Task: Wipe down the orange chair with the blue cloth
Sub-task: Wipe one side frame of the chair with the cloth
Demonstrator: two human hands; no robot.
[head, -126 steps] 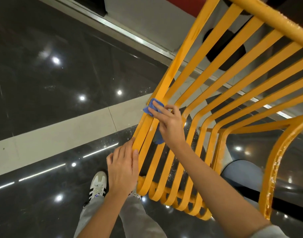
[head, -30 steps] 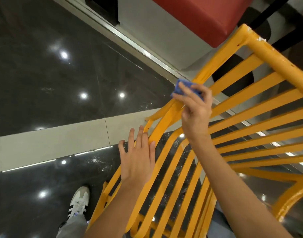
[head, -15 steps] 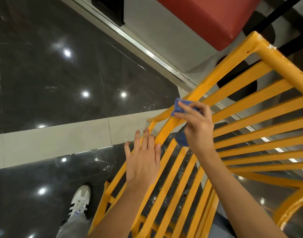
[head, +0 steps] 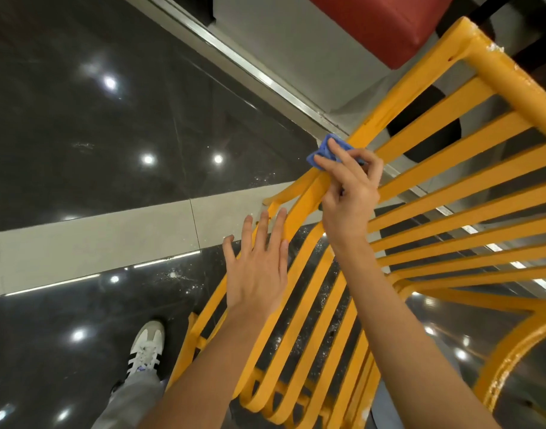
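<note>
Compared with half a second ago, the right hand (head: 349, 193) sits a touch higher along the outermost slat of the orange chair (head: 445, 187), and the blue cloth (head: 326, 151) is bunched on that slat's upper edge, near where the side rail forks away; a second ago it was higher again, so the strokes run up and down this one bar. The right fingers (head: 327, 164) are curled tight, pinching the cloth against the metal. The left hand (head: 259, 274) holds nothing: its fingers are spread flat and resting against the same slat lower down, most likely to brace the frame. Judging by this, the work is on the outer edge only, with the remaining slats, the top rail and the armrest likely yet to be wiped. The paint is chipped and speckled white along the top rail. Below lies a glossy black stone floor (head: 79, 134) mirroring ceiling lights, crossed by a pale tile band (head: 95, 239); a white sneaker (head: 144, 348) stands beside the chair, and a red cushioned seat (head: 389, 23) sits beyond.
</note>
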